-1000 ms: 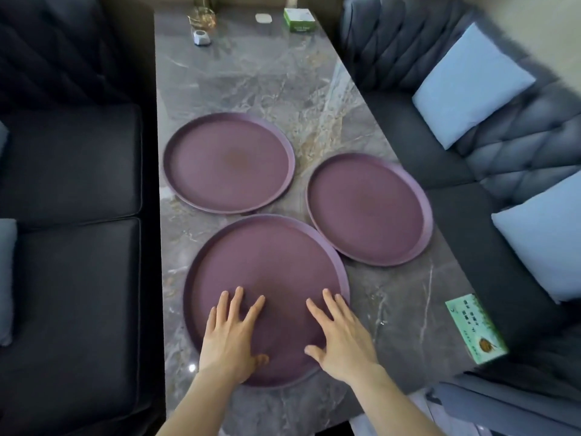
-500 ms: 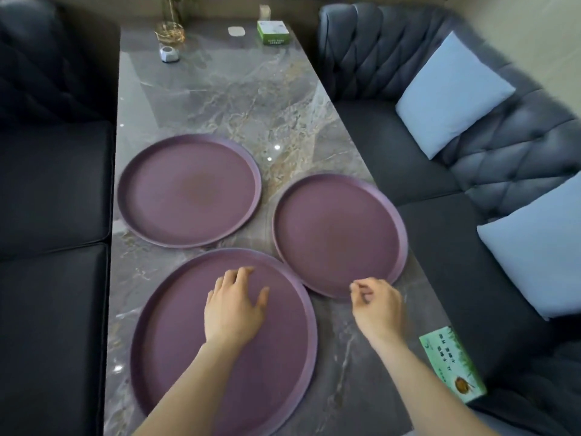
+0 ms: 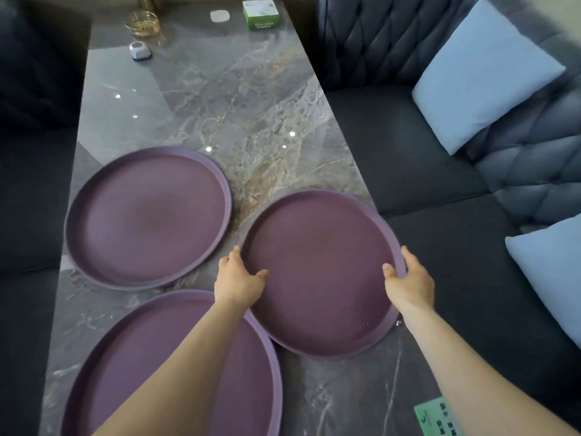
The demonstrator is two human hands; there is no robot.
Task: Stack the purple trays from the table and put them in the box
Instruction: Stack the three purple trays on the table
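Three round purple trays lie on the grey marble table [image 3: 195,99]. The right tray [image 3: 320,262] is gripped on both sides: my left hand [image 3: 240,280] clasps its left rim with the thumb inside, and my right hand [image 3: 408,281] clasps its right rim. Its near edge overlaps the rim of the near tray [image 3: 188,372], which my left forearm crosses. The far left tray [image 3: 147,218] lies flat and untouched. No box is in view.
Dark sofas flank the table, with light blue cushions [image 3: 484,70] on the right one. At the far end stand a green box [image 3: 261,14], a glass dish [image 3: 141,23], a small white object [image 3: 140,51] and a white pad [image 3: 219,16]. A green packet [image 3: 437,416] lies at the near right corner.
Both hands left the near tray and moved forward and right. They now grip the right tray's two sides. The view has shifted forward.
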